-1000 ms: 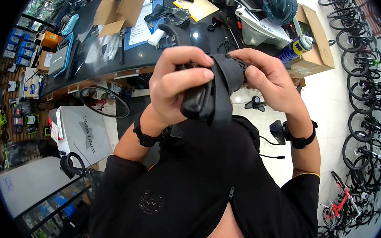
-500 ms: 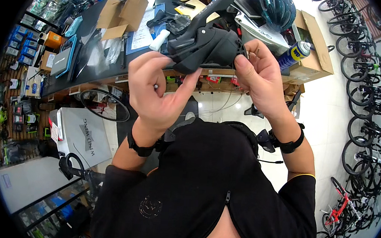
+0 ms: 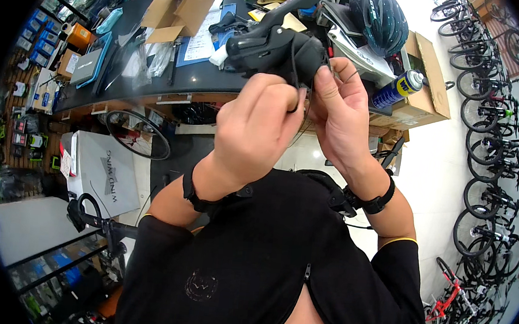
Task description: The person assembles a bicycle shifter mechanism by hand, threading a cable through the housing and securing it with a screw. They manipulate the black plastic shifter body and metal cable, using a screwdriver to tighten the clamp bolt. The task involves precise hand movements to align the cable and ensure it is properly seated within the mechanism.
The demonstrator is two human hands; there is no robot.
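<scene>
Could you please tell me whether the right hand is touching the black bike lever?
Touching: the head view shows the thumb of the right hand lying against the right-hand end of the black bike lever, with no gap visible.

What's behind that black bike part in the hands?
Behind the black bike part, the dark table, a small white thing and a pale yellow sheet peek out. Whatever's straight behind its body is covered.

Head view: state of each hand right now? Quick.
Left hand: closed, curled up against the black bicycle lever; what it pinches, if anything, cannot be told.
Right hand: closed, holding the lever at its right end.
</scene>
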